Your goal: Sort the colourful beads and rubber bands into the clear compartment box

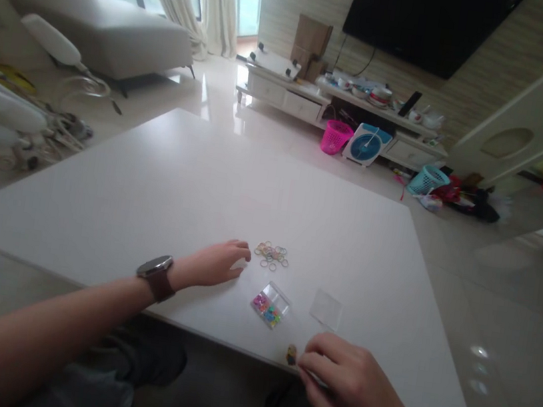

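My left hand (220, 264), with a watch on its wrist, rests on the white table, thumb and fingers apart. Just right of its fingertips lies a loose pile of small pastel rings (272, 253), like little elastic bands. A clear plastic box (280, 294) holds small pink, blue, green and orange pieces (267, 309) in its nearer compartments. To its right a clear flat lid (326, 309) lies on the table. My right hand (345, 376) is at the front edge, fingers pinched together. Beside its fingertips is a small yellow and dark piece (291, 354); whether they touch it I cannot tell.
The table (233, 191) has its front edge close to my legs. Beyond it are a low TV cabinet (286, 98), a pink basket (335, 137), a blue and white fan (367, 144) and a light blue basket (428, 180). White padded equipment (6, 109) stands at the left.
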`<state>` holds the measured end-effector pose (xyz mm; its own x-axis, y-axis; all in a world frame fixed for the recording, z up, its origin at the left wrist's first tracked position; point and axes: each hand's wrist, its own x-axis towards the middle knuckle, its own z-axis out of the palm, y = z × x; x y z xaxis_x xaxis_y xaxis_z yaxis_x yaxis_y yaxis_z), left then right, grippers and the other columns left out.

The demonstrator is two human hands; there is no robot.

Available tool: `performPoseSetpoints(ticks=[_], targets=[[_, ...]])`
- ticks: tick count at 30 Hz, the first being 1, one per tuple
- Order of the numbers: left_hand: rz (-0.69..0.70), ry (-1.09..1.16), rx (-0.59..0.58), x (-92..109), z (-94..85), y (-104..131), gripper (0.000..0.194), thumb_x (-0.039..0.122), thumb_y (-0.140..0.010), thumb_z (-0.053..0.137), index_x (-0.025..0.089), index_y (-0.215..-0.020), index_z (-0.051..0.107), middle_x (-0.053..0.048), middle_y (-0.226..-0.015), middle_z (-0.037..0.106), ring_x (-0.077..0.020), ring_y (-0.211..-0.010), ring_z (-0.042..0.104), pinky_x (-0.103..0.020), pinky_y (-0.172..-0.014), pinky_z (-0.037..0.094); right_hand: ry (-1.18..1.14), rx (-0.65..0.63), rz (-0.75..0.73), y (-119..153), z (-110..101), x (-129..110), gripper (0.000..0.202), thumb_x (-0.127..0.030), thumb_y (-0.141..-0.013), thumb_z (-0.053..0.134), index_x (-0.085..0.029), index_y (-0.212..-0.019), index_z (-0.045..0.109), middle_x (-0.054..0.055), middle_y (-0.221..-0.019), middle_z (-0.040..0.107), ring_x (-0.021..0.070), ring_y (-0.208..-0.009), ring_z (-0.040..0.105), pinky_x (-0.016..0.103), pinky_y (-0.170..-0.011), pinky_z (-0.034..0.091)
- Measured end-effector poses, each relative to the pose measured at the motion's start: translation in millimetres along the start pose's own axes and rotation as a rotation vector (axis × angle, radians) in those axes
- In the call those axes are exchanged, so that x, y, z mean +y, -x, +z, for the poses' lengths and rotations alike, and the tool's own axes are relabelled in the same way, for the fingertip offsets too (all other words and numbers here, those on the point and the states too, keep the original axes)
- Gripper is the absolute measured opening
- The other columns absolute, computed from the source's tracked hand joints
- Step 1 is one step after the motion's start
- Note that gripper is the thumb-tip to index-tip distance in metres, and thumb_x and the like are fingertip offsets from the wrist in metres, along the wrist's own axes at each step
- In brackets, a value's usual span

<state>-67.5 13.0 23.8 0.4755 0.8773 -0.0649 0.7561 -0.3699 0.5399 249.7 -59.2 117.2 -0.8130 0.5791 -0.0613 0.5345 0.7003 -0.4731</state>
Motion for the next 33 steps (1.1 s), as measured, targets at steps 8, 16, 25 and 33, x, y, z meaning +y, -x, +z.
performPoseSetpoints(ticks=[8,16,25,33], targets=[[0.052,-0.048,0.051,-8.0,17.6,-17.3,0.045,0.019,-0.084,0.053,0.017,-0.128,0.057,-0.011,-0.145,0.050,-0.0241,-0.135,0.042,-0.039,-0.113,0.035,0.069,-0.011,-0.043,9.5,-8.5,-13.2,0.019,-0.019,-0.097,0.045,-0.019,-0.090,0.063,0.006,-0.085,0.062,0.0155,-0.076,0.057,0.027,-0.066,0.039],[0.054,-0.175,0.024,-14.2,29.5,-29.3,0.040,0.020,-0.083,0.049,0.021,-0.122,0.059,-0.008,-0.135,0.057,-0.0255,-0.126,0.047,-0.043,-0.104,0.039,0.084,-0.039,-0.029,4.3,-0.9,-6.1,0.015,-0.017,-0.094,0.050,-0.019,-0.089,0.064,0.004,-0.087,0.063,0.0147,-0.078,0.057,0.025,-0.068,0.037],[0.062,-0.252,0.015,-8.9,17.7,-34.4,0.028,0.019,-0.080,0.048,0.018,-0.099,0.069,-0.010,-0.117,0.066,-0.0249,-0.115,0.053,-0.038,-0.095,0.042,0.065,-0.036,0.000,6.7,6.2,-0.6,0.016,-0.017,-0.094,0.050,-0.018,-0.088,0.064,0.004,-0.087,0.063,0.0140,-0.079,0.057,0.025,-0.069,0.037],[0.022,-0.177,0.103,-17.2,10.7,-38.9,0.021,0.018,-0.080,0.052,0.017,-0.082,0.073,-0.008,-0.091,0.072,-0.0197,-0.087,0.065,-0.031,-0.087,0.047,0.070,-0.086,-0.001,4.7,6.4,-3.8,0.015,-0.017,-0.093,0.051,-0.019,-0.086,0.063,0.003,-0.083,0.061,0.0132,-0.076,0.055,0.025,-0.066,0.035]])
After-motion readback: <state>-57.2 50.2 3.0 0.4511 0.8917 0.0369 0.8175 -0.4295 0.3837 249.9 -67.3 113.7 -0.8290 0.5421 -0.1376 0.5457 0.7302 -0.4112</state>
